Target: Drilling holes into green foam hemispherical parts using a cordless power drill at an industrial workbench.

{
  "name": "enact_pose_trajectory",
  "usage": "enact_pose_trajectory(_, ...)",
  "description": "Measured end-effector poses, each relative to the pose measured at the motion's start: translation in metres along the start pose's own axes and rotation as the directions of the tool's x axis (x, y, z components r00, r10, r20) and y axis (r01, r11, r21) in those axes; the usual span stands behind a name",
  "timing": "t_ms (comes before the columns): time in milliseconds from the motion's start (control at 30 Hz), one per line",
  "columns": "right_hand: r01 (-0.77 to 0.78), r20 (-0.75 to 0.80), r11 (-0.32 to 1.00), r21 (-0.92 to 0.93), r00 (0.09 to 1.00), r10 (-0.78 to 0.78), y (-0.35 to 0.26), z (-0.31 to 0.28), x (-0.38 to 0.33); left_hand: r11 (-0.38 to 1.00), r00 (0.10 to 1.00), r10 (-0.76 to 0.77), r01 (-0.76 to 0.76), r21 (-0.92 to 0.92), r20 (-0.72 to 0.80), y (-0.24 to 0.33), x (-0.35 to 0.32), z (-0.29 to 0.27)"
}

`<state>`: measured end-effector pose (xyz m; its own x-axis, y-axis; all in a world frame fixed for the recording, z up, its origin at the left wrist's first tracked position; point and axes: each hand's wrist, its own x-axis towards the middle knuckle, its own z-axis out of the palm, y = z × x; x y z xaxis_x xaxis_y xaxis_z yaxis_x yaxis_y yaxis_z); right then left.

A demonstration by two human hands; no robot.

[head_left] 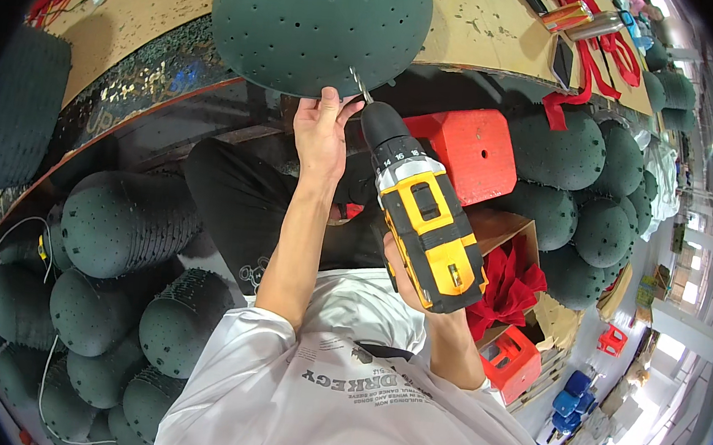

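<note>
A dark green dome [322, 33] dotted with small holes rests at the near edge of the workbench. My left hand [322, 130] grips its lower rim, thumb on the outer face and the other fingers partly hidden behind. In my right hand [407, 269] is a yellow and black cordless drill [425, 216], held by its handle, which the drill body mostly hides. The drill bit [358, 85] points up at the dome's rim, just right of my left fingers. Whether its tip touches the dome, I cannot tell.
Nested stacks of green domes [119, 227] fill the left, with more stacks [558, 147] at the right. A red stool [469, 152] stands beyond the drill. Red cloth [508, 287] lies in a cardboard box. On the workbench [475, 29] are a phone [561, 62] and red straps [590, 73].
</note>
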<state>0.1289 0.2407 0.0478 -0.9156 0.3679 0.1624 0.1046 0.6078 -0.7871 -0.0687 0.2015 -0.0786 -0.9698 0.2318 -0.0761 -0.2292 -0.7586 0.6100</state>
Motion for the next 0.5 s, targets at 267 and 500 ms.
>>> enact_pose_trajectory(267, -0.02, 0.116, 0.991, -0.135, 0.993, 0.036, 0.0, -0.003, 0.021, 0.999, 0.998, -0.046, 0.046, 0.009, -0.033, -0.014, -0.007, -0.004)
enact_pose_trajectory(500, 0.003, 0.073, 0.995, -0.104, 0.997, 0.005, 0.005, 0.008, 0.048, 0.994, 0.986, -0.093, 0.099, 0.04, -0.136, -0.017, -0.012, 0.0)
